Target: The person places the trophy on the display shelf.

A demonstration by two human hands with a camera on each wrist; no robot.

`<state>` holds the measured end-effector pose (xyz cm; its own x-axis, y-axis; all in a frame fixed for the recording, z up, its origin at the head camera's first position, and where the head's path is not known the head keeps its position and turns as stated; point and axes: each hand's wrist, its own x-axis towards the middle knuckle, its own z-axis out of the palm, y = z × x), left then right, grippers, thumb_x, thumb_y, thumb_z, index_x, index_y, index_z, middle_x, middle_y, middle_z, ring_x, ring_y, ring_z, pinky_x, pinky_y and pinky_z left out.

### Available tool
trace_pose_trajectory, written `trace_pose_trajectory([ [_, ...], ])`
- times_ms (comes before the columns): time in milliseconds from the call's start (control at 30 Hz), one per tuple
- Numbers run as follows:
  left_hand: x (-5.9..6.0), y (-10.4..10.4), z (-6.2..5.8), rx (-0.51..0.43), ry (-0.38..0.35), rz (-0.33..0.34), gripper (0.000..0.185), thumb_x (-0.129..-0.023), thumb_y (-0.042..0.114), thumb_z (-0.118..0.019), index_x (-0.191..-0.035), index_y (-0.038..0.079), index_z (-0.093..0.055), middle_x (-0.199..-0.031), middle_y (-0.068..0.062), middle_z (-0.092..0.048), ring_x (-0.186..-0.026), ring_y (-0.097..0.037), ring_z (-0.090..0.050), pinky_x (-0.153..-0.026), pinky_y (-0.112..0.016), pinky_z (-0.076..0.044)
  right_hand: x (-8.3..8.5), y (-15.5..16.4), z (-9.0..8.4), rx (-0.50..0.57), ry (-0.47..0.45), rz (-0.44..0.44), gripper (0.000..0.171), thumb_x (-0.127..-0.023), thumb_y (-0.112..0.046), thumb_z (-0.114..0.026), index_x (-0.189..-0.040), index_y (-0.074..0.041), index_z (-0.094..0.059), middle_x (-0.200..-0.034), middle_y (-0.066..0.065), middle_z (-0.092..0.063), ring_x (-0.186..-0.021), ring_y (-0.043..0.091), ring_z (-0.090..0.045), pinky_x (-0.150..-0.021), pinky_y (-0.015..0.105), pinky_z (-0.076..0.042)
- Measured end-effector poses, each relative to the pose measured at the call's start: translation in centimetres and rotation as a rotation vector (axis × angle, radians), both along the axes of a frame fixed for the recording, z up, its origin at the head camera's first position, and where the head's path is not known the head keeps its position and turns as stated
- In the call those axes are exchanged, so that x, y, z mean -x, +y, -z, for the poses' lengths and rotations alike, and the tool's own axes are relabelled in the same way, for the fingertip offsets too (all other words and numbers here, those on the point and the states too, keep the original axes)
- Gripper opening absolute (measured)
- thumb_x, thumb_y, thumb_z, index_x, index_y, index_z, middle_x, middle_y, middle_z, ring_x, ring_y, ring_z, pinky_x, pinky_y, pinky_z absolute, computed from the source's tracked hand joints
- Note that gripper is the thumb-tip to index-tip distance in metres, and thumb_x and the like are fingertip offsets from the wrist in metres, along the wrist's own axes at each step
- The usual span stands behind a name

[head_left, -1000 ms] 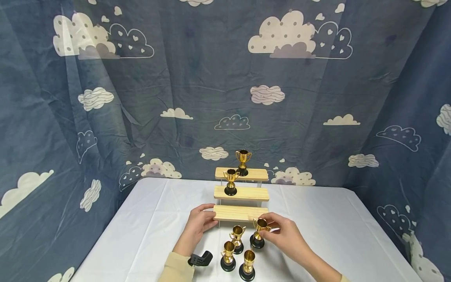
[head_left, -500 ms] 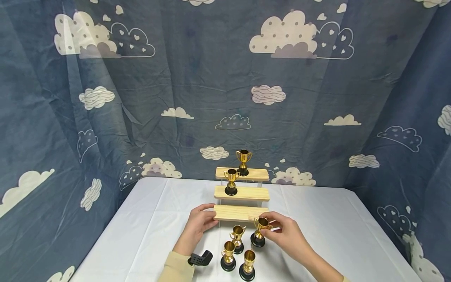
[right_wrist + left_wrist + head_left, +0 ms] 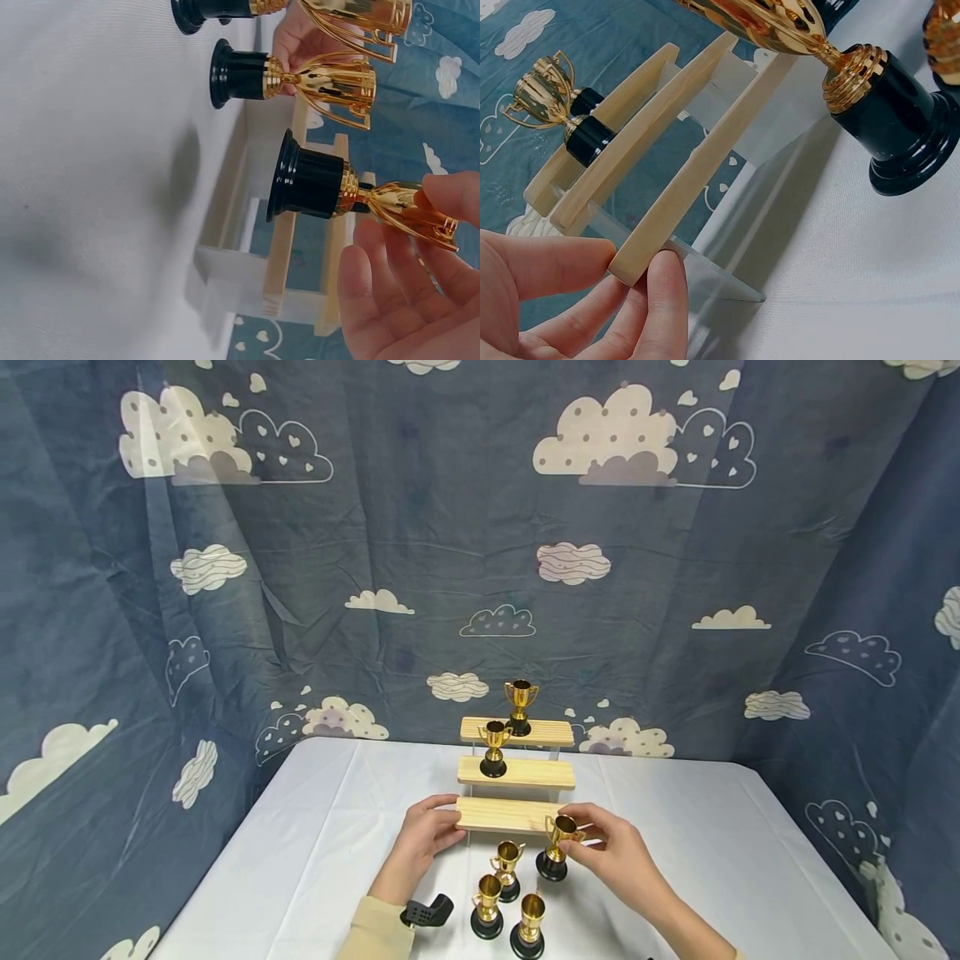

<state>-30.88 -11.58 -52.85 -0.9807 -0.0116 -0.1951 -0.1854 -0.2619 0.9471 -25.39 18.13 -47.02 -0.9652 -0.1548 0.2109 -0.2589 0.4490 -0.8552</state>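
Note:
My left hand point(image 3: 420, 842) pinches the left end of the lowest step of a wooden three-tier display stand point(image 3: 501, 814); in the left wrist view, thumb and fingers lie on either side of that board point(image 3: 697, 169). With my right hand point(image 3: 615, 856) I grip a small gold trophy cup point(image 3: 552, 863) by its bowl, in front of the stand's right end. In the right wrist view its black base point(image 3: 311, 180) hangs upright above the cloth. Two more trophies stand on the stand: one on the top step point(image 3: 520, 706), one at the left of the middle step point(image 3: 493, 750).
Nearer me, several trophies stand on the white tablecloth between my arms: a back one point(image 3: 507, 868), a left one point(image 3: 487, 906) and a front one point(image 3: 529, 927). A dark blue curtain point(image 3: 420, 527) with clouds hangs behind the table.
The trophy in my right hand has risen slightly and shifted a little right, towards the lowest step. My left hand keeps its hold on the board.

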Motion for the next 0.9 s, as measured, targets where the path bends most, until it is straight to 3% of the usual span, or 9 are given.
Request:
trace_pose_trajectory([
  [900,0.1,0.0,0.0,0.001,-0.014,-0.011,0.047,-0.085,-0.003,-0.065,-0.132,-0.005,-0.059,-0.109,-0.019,-0.066,-0.083,-0.02,-0.068,-0.076,-0.032,-0.061,0.6,-0.2,-2.0,-0.023,0.039,0.013,0.039,-0.083,-0.012,-0.082,-0.119,-0.022,-0.068,-0.108,-0.002,-0.071,-0.095,0.014,-0.069,-0.079,0.033,-0.06],
])
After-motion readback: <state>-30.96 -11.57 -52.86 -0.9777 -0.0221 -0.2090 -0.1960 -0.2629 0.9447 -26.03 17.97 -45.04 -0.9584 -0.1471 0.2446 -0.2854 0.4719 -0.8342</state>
